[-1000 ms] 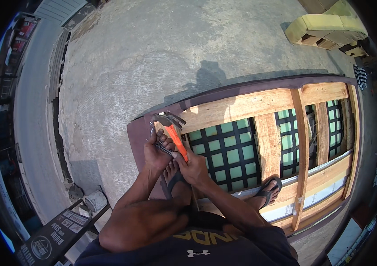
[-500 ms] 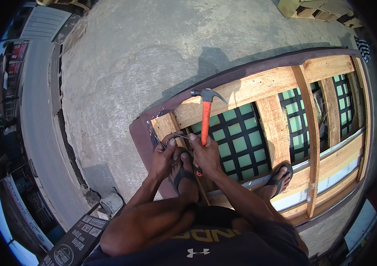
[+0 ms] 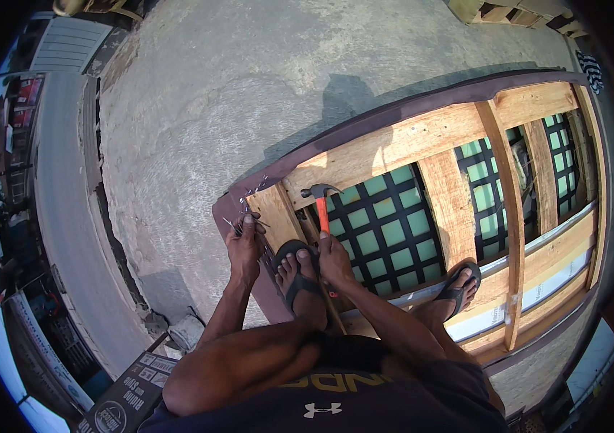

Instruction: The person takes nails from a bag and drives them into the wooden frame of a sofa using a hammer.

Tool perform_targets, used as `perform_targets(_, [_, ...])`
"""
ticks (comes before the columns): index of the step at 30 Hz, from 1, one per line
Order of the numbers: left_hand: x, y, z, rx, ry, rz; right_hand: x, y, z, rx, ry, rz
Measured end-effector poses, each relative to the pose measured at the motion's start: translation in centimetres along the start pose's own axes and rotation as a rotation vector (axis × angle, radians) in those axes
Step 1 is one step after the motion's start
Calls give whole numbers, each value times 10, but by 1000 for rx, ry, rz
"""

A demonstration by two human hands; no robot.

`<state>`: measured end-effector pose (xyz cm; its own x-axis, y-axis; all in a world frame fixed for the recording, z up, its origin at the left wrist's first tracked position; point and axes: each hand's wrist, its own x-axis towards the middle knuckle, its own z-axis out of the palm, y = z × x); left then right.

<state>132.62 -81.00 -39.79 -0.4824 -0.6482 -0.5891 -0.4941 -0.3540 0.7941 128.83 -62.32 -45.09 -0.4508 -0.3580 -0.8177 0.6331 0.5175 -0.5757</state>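
My right hand (image 3: 334, 261) is wrapped round the handle of a claw hammer (image 3: 323, 215), which has a dark head and an orange grip. The hammer head is raised over the near-left part of a wooden frame (image 3: 402, 141) trimmed in brown fabric. My left hand (image 3: 243, 249) is closed on several thin nails (image 3: 237, 225) that stick out between its fingers, above the frame's left corner. Small shiny bits, perhaps nails or staples, lie on the brown fabric (image 3: 224, 216) there. Black webbing (image 3: 386, 227) crosses pale green panels inside the frame.
My sandalled feet (image 3: 301, 285) stand on the frame, one near each hand's side. A cross slat (image 3: 507, 216) rises on the right. Concrete ground (image 3: 199, 94) surrounds the frame. A dark printed box (image 3: 130, 393) is at lower left, and a road (image 3: 62, 166) runs beyond the kerb.
My hands have moved apart. The left one went left with the nails, toward the frame's corner. My right hand and the hammer have come lower, and the hammer head dropped nearer the frame.
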Motion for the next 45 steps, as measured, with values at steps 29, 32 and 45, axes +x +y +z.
perform_targets(29, [70, -12, 30, 1192, -364, 920, -10, 0, -31, -69, 261, -368])
perform_targets(32, [73, -17, 27, 1201, -337, 930, -16, -4, -31, -50, 284, -477])
perform_targets(45, [83, -9, 28, 1097, -341, 905, -20, -19, -34, -57, 245, -537])
